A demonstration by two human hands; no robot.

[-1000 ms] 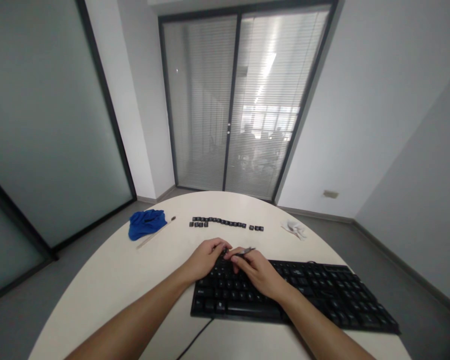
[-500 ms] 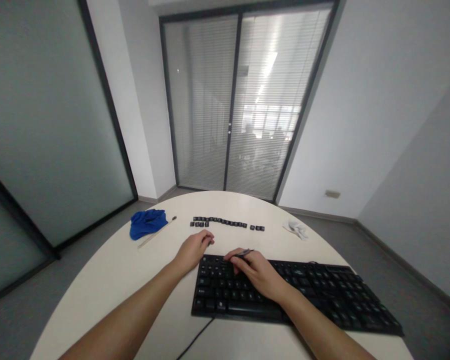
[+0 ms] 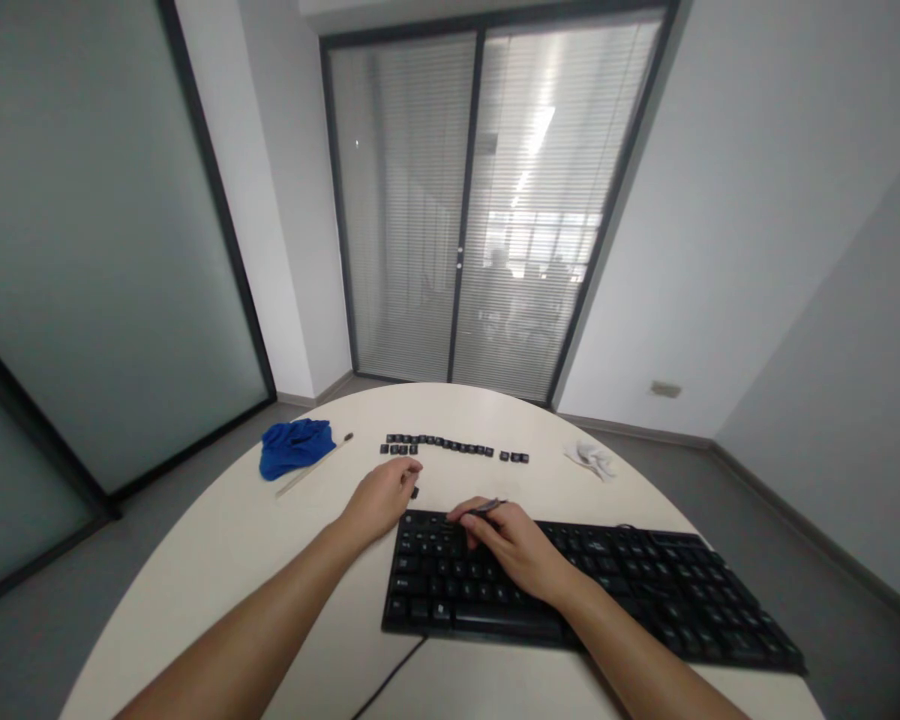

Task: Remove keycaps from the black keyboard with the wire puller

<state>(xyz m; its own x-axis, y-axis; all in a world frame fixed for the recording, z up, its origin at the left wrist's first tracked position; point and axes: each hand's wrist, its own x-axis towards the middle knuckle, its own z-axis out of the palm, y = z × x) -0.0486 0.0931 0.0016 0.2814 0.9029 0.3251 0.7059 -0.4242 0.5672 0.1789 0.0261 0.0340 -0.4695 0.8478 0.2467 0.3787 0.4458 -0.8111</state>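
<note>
Small black plastic keycap [image 3: 415, 492] seems light, stiff; pinch its sides. Left hand's [image 3: 381, 498] grip is unclear; right hand [image 3: 521, 545] clamps thin dark tool [image 3: 486, 508].

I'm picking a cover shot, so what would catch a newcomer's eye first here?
Probably the big black keyboard across the near side of the pale table, with the right hand over it holding a slim tool. Next come the small black keycaps lined up beyond it, then the crumpled blue cloth at far left.

The pale table [image 3: 195, 570] bears a keyboard [image 3: 607, 562], keycaps [image 3: 453, 444], blue cloth [image 3: 294, 449] and stick [image 3: 311, 468].
</note>
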